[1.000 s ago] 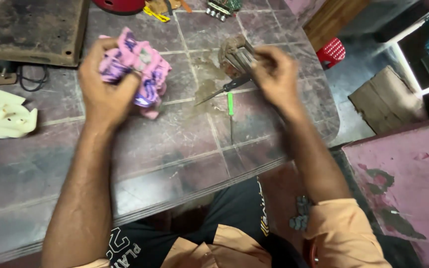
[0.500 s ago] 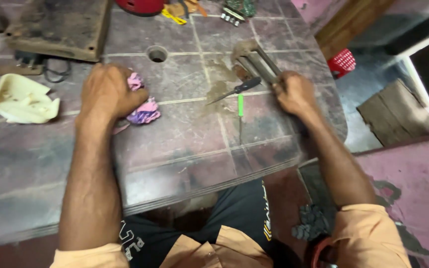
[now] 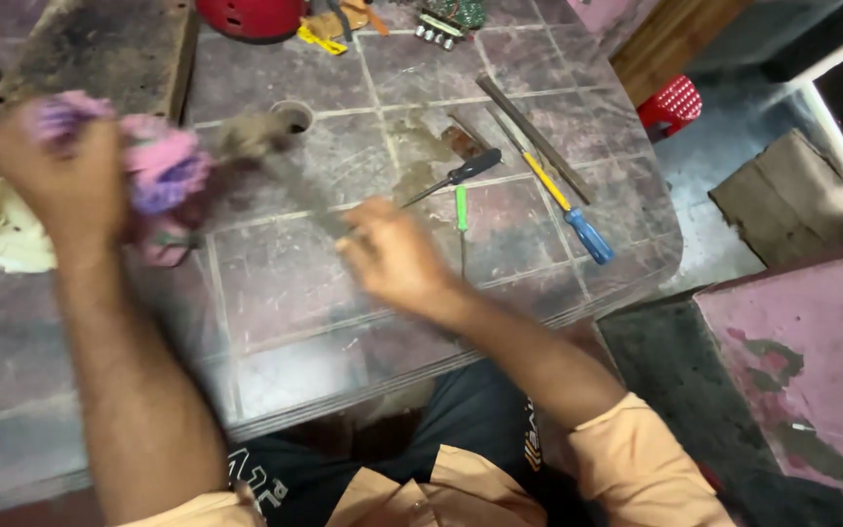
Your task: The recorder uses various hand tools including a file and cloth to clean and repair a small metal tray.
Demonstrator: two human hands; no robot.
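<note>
The pink and purple cloth [image 3: 163, 176] is bunched in the left hand [image 3: 65, 181], whose grip is pressed tight around it, raised over the desk [image 3: 275, 342]. A blurred dark tool [image 3: 280, 176] runs from the cloth to the right hand [image 3: 397, 256] — that grip pinches its near end. Just beyond the right hand lie three screwdrivers [image 3: 456, 176] — black, green, and yellow with a blue handle.
</note>
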